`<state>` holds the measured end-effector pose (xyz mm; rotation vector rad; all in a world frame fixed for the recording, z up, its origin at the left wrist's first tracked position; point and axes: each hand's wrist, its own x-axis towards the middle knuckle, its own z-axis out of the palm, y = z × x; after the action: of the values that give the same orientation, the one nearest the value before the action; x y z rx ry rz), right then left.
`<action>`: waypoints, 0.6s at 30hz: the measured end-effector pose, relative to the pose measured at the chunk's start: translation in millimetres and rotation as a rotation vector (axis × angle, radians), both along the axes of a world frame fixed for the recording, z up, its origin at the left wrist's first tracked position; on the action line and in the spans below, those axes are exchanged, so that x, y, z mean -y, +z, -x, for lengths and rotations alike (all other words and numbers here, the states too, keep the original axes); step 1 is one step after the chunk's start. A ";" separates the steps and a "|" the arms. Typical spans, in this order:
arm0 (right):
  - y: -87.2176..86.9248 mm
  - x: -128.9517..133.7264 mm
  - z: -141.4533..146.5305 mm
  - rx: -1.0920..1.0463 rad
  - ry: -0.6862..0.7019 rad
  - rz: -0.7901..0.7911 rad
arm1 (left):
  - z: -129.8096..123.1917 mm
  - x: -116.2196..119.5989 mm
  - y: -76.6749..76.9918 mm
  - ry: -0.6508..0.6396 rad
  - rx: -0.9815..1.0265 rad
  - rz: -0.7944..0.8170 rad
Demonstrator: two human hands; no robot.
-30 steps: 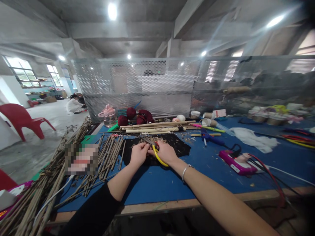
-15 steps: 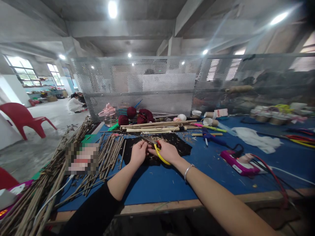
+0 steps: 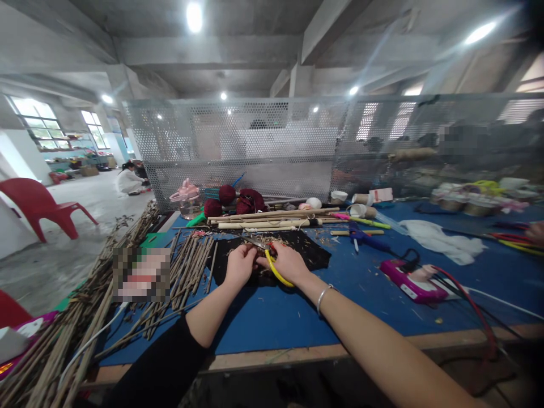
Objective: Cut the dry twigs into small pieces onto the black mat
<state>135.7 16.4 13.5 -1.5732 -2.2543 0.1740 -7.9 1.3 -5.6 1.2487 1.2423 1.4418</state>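
Note:
My right hand [image 3: 290,263] is closed around yellow-handled scissors [image 3: 278,272], whose metal blades point up and to the left. Close beside it, my left hand [image 3: 240,264] has its fingers pinched together. Whatever lies between those fingers is too small to make out. Both hands are over a black cloth [image 3: 312,249] strewn with small brown clippings. To the left of the cloth, a row of cut brown twigs [image 3: 193,263] lies on the blue table [image 3: 272,328].
Long dry branches [image 3: 80,311] cover the left edge. Behind the cloth lie pale sticks [image 3: 272,224] and dark red yarn balls [image 3: 227,195]. To the right are a blue glue gun [image 3: 368,238], a purple power strip [image 3: 414,283] and a white plastic bag [image 3: 442,238]. Another person's hand [image 3: 536,232] shows far right.
My hands and the scissors have barely moved; the blades sit at a slightly different angle. Another person's hand has come into view at the right edge.

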 end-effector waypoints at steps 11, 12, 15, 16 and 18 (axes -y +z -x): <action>-3.3 -2.7 -2.7 0.005 0.037 -0.044 | -0.3 2.7 1.7 -0.064 0.003 -0.014; -3.5 -3.0 -2.5 0.014 0.025 -0.034 | -0.1 2.9 2.0 -0.054 -0.004 -0.023; -3.3 -3.1 -1.8 0.029 0.003 -0.015 | 0.2 3.7 2.9 -0.035 -0.018 -0.041; -3.0 -2.9 -1.6 0.029 0.003 -0.012 | 0.1 3.9 3.2 -0.036 -0.017 -0.041; -1.9 -2.3 -1.6 0.027 0.003 -0.010 | -0.1 3.9 3.6 -0.042 -0.008 -0.034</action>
<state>137.2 18.8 11.6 -1.5760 -2.2742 0.1429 -7.8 -2.6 -2.0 1.2967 1.1942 1.4343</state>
